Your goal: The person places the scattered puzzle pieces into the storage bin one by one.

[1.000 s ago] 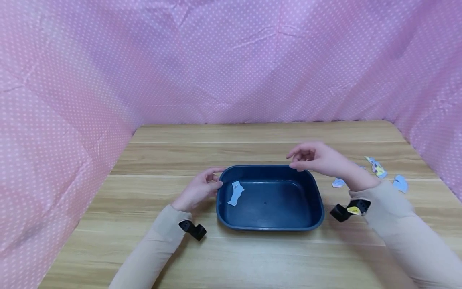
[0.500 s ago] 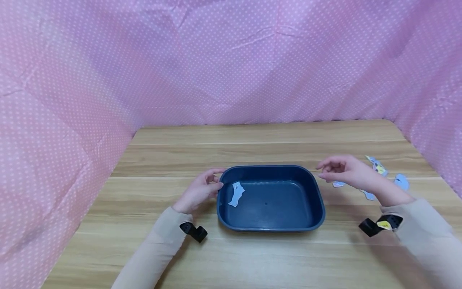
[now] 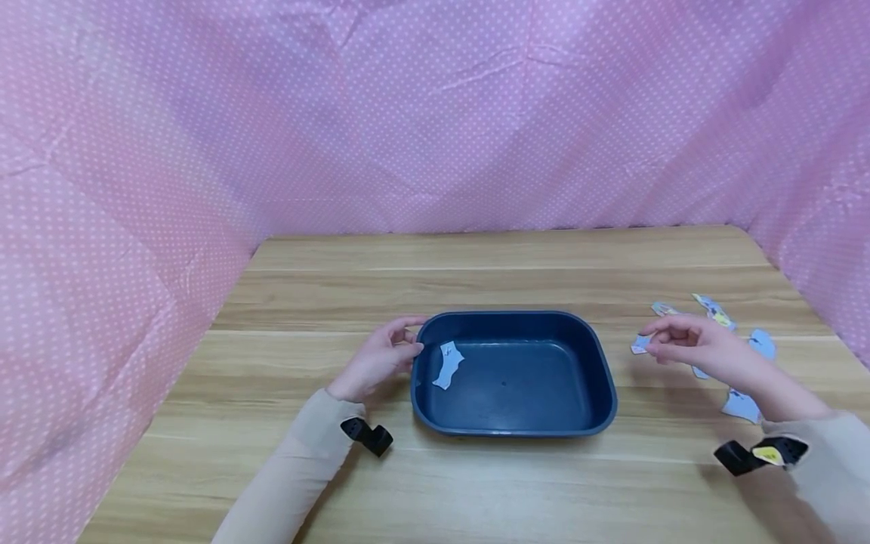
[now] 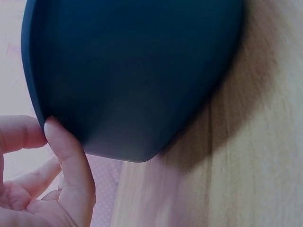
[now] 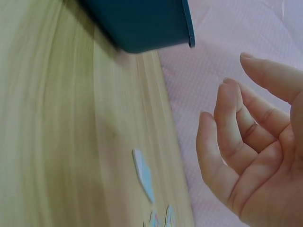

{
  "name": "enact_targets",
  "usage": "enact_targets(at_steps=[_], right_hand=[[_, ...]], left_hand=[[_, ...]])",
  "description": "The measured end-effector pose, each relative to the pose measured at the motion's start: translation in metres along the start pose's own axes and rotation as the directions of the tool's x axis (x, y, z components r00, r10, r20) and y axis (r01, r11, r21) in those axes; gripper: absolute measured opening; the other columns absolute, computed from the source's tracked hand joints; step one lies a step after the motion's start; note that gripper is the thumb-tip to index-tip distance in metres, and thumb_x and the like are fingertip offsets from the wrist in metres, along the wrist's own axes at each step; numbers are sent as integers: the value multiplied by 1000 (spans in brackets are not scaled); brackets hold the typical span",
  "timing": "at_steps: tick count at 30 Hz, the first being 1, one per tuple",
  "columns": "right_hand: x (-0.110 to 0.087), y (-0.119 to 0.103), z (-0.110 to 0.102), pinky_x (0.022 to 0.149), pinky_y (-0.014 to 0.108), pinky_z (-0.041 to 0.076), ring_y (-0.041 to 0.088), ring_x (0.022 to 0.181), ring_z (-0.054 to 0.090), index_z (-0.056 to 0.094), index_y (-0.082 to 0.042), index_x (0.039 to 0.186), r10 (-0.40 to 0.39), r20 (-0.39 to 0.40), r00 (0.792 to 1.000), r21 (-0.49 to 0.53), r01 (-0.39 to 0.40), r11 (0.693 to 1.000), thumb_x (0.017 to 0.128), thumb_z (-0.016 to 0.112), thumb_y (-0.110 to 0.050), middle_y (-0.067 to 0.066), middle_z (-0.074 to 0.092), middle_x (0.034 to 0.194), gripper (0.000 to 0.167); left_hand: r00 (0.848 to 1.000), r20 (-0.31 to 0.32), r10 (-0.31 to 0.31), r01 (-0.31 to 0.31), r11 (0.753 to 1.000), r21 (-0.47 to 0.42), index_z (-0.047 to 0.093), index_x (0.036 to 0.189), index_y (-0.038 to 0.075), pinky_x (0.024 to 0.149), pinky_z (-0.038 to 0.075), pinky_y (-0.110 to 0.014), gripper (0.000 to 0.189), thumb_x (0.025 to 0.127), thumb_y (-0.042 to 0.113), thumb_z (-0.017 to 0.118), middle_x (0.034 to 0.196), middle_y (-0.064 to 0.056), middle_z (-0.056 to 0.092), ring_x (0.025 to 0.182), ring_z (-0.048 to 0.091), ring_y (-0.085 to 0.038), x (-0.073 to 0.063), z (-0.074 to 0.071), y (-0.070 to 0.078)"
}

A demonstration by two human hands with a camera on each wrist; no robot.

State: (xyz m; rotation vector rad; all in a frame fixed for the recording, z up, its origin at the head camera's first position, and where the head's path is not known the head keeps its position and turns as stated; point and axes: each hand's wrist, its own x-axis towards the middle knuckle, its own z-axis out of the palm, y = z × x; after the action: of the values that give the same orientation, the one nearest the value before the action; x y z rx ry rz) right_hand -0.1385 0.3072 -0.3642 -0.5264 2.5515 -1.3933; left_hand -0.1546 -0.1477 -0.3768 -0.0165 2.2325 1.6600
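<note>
A dark blue rectangular plastic basin (image 3: 513, 432) stands in the middle of the wooden table. My left hand (image 3: 382, 358) pinches its left rim between thumb and fingers; the left wrist view shows the thumb (image 4: 68, 151) on the basin's wall. One light blue, jagged paper piece (image 3: 448, 366) lies inside at the left. My right hand (image 3: 710, 353) hovers to the right of the basin over scattered paper pieces, fingers loosely bent and thumb apart, holding nothing. Just beside its fingertips is a small blue piece (image 3: 640, 345), also seen as a flat piece (image 5: 144, 176) in the right wrist view.
More pieces lie on the right of the table: a yellow-and-blue piece (image 3: 714, 311), a rounded blue piece (image 3: 763, 344) and a blue piece (image 3: 741, 406) near the right wrist. A pink dotted cloth (image 3: 435, 121) hangs behind and at both sides.
My right hand has moved from over the basin's back right rim to the right, above the scattered pieces. The left hand stays on the rim.
</note>
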Motion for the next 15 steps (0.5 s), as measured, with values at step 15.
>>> enact_targets(at_steps=[15], right_hand=[[-37,27,-27,66,19,48,-4,81,59,47,-43,115,166,-65,984,-94,-171,981,91,59,-5,-18,61,93,46]], left_hand=[[1000,12,7,-7,1000,18,51,134,17,72,54,-30,43,93,6,56,104,-15,55,81,57,-20,1,-1,0]])
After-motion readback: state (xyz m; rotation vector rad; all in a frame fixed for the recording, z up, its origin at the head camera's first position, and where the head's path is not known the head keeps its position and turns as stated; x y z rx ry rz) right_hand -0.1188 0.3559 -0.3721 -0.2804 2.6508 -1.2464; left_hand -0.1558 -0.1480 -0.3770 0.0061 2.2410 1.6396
